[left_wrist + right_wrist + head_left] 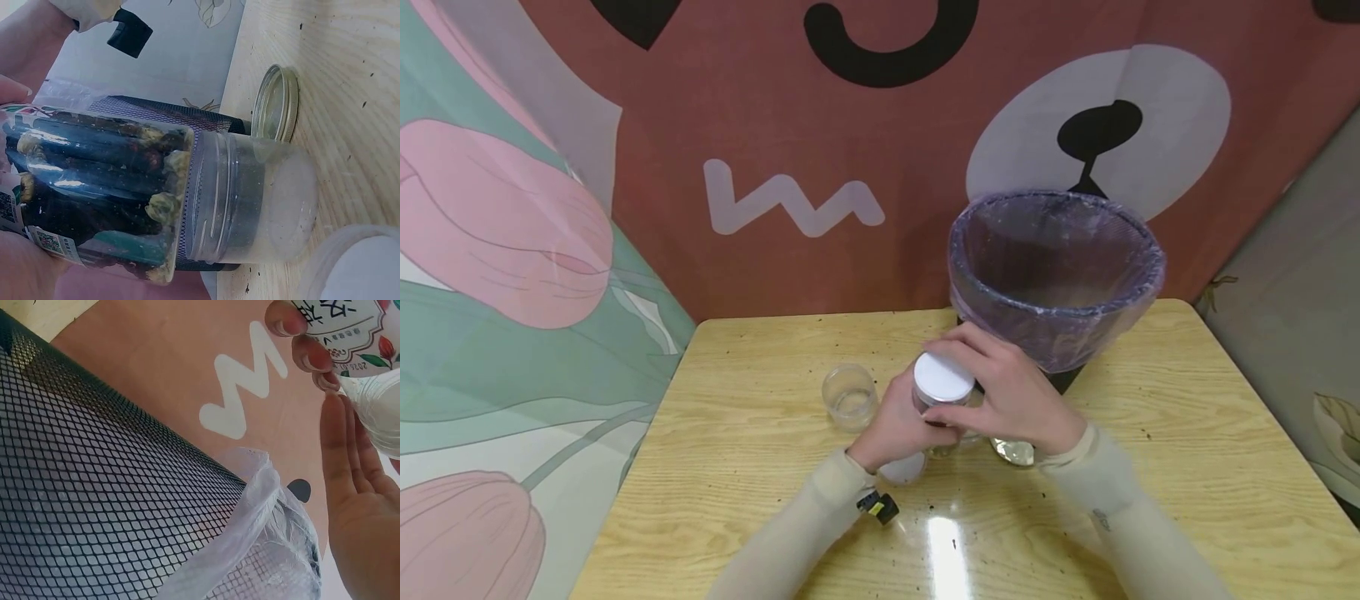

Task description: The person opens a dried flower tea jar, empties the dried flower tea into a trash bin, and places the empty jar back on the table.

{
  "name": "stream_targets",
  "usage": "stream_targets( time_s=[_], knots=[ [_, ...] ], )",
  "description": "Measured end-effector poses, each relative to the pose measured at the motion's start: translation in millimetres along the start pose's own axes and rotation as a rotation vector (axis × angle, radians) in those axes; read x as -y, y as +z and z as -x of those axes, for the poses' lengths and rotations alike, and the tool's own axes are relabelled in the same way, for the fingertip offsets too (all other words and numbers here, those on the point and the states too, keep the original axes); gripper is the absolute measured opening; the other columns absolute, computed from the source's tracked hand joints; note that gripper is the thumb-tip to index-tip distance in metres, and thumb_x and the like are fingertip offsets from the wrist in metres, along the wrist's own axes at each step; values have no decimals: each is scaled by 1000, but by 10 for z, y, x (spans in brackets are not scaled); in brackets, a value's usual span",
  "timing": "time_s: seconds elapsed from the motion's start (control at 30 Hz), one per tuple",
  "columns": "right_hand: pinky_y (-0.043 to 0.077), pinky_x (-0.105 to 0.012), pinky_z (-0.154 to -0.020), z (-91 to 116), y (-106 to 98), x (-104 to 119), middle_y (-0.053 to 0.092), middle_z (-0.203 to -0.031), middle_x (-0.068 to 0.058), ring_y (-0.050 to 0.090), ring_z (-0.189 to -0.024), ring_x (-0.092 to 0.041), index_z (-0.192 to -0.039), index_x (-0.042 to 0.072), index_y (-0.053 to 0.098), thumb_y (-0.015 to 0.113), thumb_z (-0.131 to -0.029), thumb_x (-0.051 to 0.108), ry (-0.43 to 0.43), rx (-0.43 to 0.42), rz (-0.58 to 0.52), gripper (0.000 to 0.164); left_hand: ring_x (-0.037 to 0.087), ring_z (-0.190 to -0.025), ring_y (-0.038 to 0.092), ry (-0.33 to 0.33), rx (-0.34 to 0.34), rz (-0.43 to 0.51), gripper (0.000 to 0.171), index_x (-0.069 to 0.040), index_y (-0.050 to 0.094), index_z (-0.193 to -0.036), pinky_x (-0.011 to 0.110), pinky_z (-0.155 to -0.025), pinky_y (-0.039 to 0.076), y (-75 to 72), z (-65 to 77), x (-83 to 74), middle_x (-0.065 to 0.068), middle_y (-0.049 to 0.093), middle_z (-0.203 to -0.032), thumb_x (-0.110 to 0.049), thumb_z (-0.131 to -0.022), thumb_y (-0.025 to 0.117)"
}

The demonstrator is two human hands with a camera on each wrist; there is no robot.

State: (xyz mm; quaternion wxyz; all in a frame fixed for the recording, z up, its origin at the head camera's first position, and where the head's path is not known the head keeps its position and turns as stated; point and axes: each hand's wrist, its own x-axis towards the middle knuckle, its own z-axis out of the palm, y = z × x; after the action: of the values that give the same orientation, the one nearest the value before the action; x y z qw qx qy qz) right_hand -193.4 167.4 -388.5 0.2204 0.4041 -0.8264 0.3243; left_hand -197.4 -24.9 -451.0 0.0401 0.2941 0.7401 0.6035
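My left hand (904, 421) grips the side of a clear jar (106, 194) filled with dark dried pieces and pale dried buds, labels on its wall. My right hand (1000, 387) has its thumb and fingers around the white lid (943, 377) on top of that jar. In the right wrist view, plastic wrap (369, 403) shows at the jar's lid end, with fingers (312, 356) of the other hand over the printed label. Close by the filled jar in the left wrist view is an empty clear jar (262, 200), standing on the table.
Another empty clear jar (850, 398) stands to the left, and a white round lid (904, 469) lies before the hands. A shiny metallic lid (1015, 452) lies right of them. Behind stands a mesh bin (112, 481) lined with a purple-tinted bag (1052, 333), against the printed cloth backdrop.
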Motion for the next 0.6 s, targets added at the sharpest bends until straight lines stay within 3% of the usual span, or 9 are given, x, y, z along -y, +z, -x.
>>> stream_targets(
  time_s=[0.23,0.4,0.6],
  knots=[
    [58,-36,-86,24,-35,-24,67,-126,-2,66,-107,-16,-135,12,67,85,-83,48,0,1,-46,66,20,-113,63,21,3,7,84,-13,51,-145,35,-103,54,3,-2,-16,10,66,-125,0,-69,85],
    [59,-39,-87,62,-105,-72,67,-129,-2,67,-111,-15,-139,10,64,89,-82,32,23,28,-109,67,20,-117,62,33,-14,13,83,-13,51,-144,37,-105,53,-18,-8,-16,9,65,-128,-3,-70,86],
    [56,-34,-101,87,-165,-119,68,-134,-2,65,-122,-18,-142,11,62,91,-79,22,52,72,-138,71,18,-119,61,38,-2,11,83,-15,51,-146,37,-106,53,-50,-16,-1,6,65,-131,-5,-71,86]
  ],
)
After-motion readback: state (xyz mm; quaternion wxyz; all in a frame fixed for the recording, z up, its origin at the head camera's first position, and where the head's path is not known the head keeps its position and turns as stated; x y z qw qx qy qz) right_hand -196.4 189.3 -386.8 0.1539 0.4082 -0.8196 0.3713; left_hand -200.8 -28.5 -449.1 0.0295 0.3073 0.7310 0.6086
